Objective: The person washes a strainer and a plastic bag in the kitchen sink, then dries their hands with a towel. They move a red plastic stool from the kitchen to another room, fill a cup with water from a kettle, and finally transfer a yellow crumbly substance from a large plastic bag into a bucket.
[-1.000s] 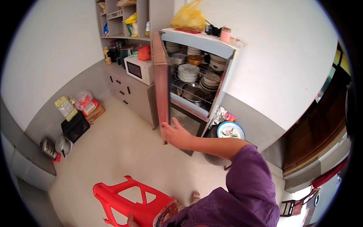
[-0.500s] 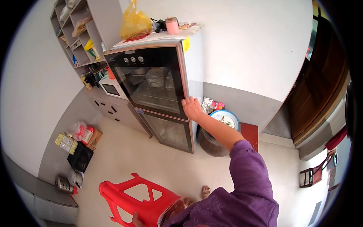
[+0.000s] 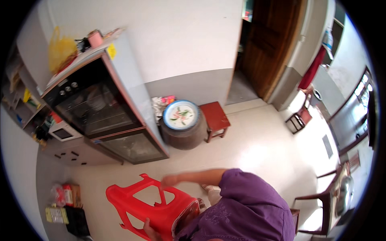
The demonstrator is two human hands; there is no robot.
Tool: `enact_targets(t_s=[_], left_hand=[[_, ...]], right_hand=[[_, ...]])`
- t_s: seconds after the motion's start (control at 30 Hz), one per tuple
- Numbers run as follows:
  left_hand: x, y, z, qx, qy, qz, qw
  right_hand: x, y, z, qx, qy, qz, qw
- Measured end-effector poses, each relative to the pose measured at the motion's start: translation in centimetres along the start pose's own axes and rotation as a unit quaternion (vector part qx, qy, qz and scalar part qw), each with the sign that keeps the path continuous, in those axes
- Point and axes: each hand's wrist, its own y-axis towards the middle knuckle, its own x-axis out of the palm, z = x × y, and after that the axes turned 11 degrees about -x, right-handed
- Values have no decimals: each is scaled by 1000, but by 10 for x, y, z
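Note:
A red plastic stool [image 3: 173, 209] lies tipped sideways against my front, its legs pointing left. My left hand [image 3: 150, 230] grips its lower side, with the fingertips showing on the red plastic. Above the stool's upper legs is my right hand [image 3: 171, 180], blurred by motion, so its fingers cannot be made out and I cannot tell whether it touches the stool. The tall glass-fronted dish cabinet [image 3: 134, 144] stands at the left with both doors closed and dishes behind the glass.
A dark round jar [image 3: 183, 138] topped by a flowered enamel basin [image 3: 181, 115] stands beside the cabinet. Next to it is a small red wooden stool [image 3: 216, 116]. A wooden door [image 3: 269, 44] stands farther right. Chairs [image 3: 298, 120] line the right side; a black crate [image 3: 77, 221] sits lower left.
My right hand has left the cabinet door's edge and come down toward the red plastic stool. The view has swung right. My left hand still holds the stool.

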Motion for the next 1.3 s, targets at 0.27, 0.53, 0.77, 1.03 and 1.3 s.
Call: enact_targets(t_s=[0.27, 0.53, 0.77, 1.03, 1.3], left_hand=[[-22, 105, -49, -75, 214, -157, 961], [124, 15, -133, -133, 388, -293, 864], [235, -9, -274, 24, 577, -371, 727], [339, -10, -416, 387, 544, -285, 688], [285, 82, -479, 15, 971, -223, 81]], right_hand=[[97, -155, -108, 183, 169, 74, 966], [159, -308, -170, 258, 225, 293, 893], [175, -455, -230, 394, 253, 533, 705], [168, -674, -275, 533, 83, 684, 492], [195, -893, -277, 573, 25, 763, 298]])
